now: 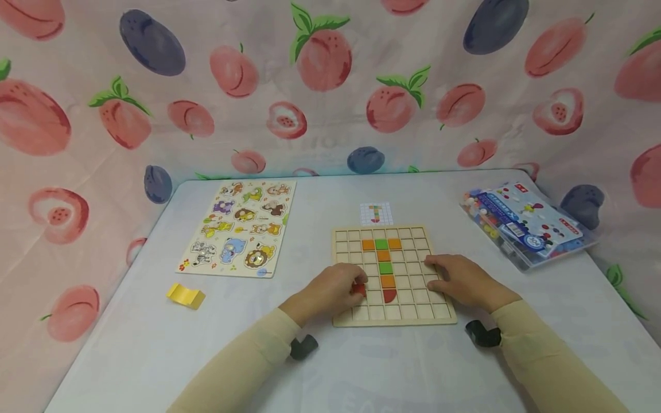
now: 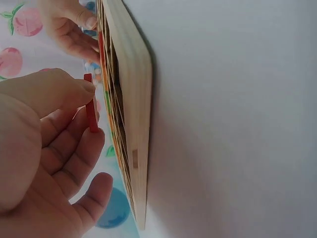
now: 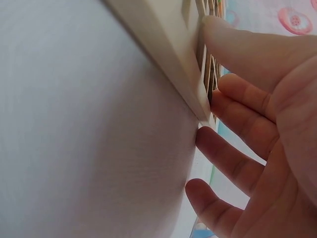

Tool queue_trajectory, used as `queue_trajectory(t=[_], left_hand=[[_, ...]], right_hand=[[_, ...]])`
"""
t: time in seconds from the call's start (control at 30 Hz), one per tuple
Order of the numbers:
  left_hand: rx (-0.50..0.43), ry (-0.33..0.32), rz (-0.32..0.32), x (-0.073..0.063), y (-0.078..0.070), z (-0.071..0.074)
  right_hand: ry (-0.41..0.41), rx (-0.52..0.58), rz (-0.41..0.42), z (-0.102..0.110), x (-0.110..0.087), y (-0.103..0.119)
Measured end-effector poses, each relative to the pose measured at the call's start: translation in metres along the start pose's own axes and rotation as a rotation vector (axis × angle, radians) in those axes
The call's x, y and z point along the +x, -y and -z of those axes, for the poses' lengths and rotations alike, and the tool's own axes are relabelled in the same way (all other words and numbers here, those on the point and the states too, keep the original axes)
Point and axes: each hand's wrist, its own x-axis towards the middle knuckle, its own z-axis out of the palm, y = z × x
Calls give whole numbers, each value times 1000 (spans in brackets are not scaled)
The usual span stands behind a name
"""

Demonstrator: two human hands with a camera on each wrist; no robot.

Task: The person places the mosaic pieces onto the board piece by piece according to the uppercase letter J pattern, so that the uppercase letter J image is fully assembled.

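Note:
Between thumb and fingers, my left hand (image 1: 330, 287) pinches a small red tile (image 2: 91, 106), held over the left side of a wooden grid board (image 1: 415, 311). Its full outline is partly covered by the fingers. On the board, orange and green square tiles form a T shape, with a red tile with a rounded corner (image 1: 389, 296) at its foot. My right hand (image 1: 462, 281) rests at the board's right edge, thumb (image 3: 237, 47) on the grid and fingers loosely spread along the side. Behind the board lies a small pattern card (image 1: 376, 213) showing a similar coloured figure.
An animal puzzle board (image 1: 241, 229) lies at the back left, with a yellow wavy piece (image 1: 186, 295) in front of it. A clear plastic case (image 1: 527, 223) of colourful pieces is at the right. Fruit-printed cloth hangs behind the white table (image 1: 361, 367).

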Motion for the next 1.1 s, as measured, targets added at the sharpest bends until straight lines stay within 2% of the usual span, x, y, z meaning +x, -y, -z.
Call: queue_trajectory(t=[0.63, 0.87, 1.1], left_hand=[[4, 22, -30, 6, -10, -7], [35, 27, -64, 9, -12, -10], [61, 47, -71, 10, -15, -11]], right_hand=[[14, 6, -14, 1, 0, 1], [5, 2, -13, 0, 0, 0], [8, 6, -32, 0, 0, 1]])
